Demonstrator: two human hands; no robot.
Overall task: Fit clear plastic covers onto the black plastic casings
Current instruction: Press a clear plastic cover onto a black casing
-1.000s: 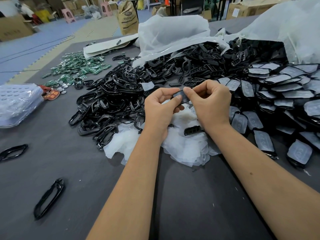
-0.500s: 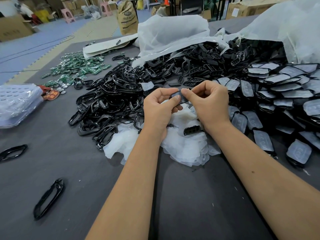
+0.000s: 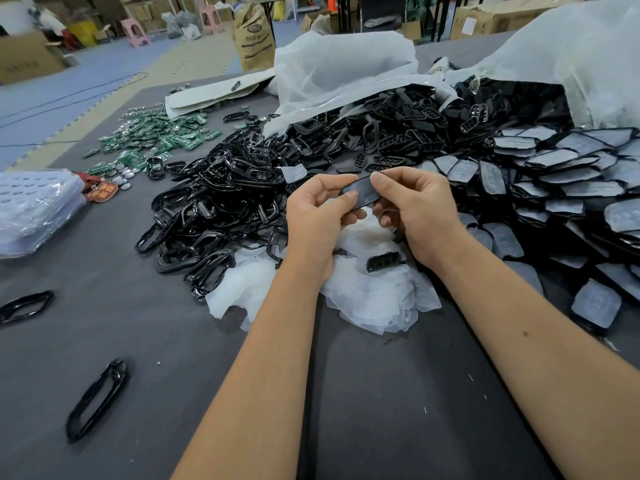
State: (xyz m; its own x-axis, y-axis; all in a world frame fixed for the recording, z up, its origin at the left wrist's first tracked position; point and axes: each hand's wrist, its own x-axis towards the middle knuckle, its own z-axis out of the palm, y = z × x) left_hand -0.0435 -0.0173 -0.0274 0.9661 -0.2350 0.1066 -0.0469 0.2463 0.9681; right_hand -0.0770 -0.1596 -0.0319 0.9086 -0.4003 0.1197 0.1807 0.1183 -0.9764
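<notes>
Both hands have lifted a bit and spread apart since a moment ago. The left hand (image 3: 317, 216) and right hand (image 3: 420, 211) still pinch the black casing (image 3: 362, 190) between thumbs and fingers, above the heap of clear covers (image 3: 374, 296). More of it shows now.

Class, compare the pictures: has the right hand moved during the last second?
No. The right hand stays above the black casing lying on the clear covers, pinching the held piece.

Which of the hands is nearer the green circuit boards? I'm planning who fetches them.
Left. The left hand is on the side toward the green circuit boards, which lie far off at the table's left; the right hand sits farther away.
</notes>
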